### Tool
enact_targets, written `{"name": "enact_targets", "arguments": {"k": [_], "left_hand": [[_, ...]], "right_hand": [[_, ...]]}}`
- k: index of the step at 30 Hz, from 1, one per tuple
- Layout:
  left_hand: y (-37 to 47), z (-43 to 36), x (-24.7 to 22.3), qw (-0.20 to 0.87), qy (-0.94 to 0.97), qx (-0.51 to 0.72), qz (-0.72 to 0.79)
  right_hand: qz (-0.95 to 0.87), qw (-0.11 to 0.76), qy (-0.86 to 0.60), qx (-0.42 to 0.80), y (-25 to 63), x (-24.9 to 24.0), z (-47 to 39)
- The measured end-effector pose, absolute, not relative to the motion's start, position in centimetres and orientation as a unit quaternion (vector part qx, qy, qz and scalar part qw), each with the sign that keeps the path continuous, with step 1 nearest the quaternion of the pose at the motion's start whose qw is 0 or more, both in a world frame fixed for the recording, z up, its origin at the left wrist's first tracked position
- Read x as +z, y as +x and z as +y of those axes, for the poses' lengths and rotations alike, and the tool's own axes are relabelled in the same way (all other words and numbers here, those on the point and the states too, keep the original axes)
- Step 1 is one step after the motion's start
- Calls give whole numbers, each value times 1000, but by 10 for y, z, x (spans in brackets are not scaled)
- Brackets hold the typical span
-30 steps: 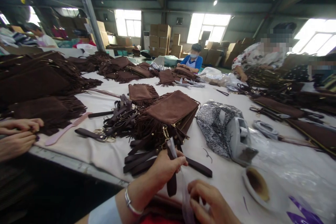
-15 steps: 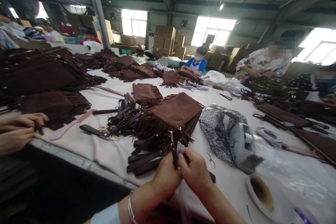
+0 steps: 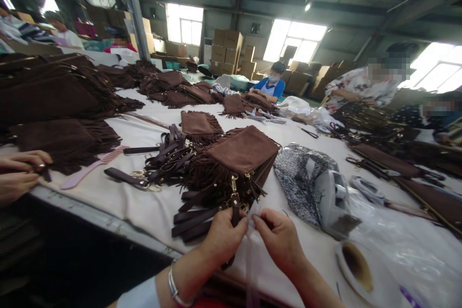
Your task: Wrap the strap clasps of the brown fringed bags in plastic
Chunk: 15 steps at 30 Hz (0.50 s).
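While gripping a dark brown leather wrist strap (image 3: 235,209) with the left hand (image 3: 224,232), has those fingers curled closed around it, near the strap's gold-coloured metal clasp (image 3: 234,184). Holds the right hand (image 3: 279,238) just beside, with thumb and forefinger pinched together on a thin, translucent whitish strip (image 3: 249,269) and the other fingers bent inward. Lets the strip trail down between both forearms. Cannot tell its exact path at the strap, hidden by the fingertips. Wears a plain silver bracelet (image 3: 173,284) on the left wrist.

Has the strap at the near corner of a stack of brown suede bags with fringes (image 3: 245,147), over the table's white cloth (image 3: 144,219). Beside the stack, to the left, shows a heap of dark leather straps with gold hardware (image 3: 169,154); behind it, a smaller brown fringed bag (image 3: 197,125). Farther left, shows a pale pink comb (image 3: 86,173), and at the edge, a co-worker's hands (image 3: 21,173). To the right, shows a grey speckled bag (image 3: 301,173), touching a white plastic dispenser (image 3: 330,197), and nearer, a white roll with a brown core (image 3: 375,274).
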<state>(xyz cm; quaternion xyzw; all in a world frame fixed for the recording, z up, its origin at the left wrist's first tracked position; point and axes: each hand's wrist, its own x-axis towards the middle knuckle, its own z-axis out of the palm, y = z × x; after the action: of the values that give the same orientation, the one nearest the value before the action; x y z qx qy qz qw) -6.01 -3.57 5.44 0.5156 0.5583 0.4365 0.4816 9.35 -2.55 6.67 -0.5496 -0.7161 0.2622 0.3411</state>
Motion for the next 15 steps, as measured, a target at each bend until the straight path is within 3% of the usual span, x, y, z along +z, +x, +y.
{"name": "enact_targets", "arguments": {"k": [7,12,15], "left_hand": [[-66,-33,69,500,476,468,552],[-61,-31,78,513,508,467,511],[-57,-28,73,518,500,474,508]], "right_hand": [[-707,366,-565,216,100,70,-23],[-762,351,-533,107,93,75,-26],[-764,344,-533,115,91,74,-28]]}}
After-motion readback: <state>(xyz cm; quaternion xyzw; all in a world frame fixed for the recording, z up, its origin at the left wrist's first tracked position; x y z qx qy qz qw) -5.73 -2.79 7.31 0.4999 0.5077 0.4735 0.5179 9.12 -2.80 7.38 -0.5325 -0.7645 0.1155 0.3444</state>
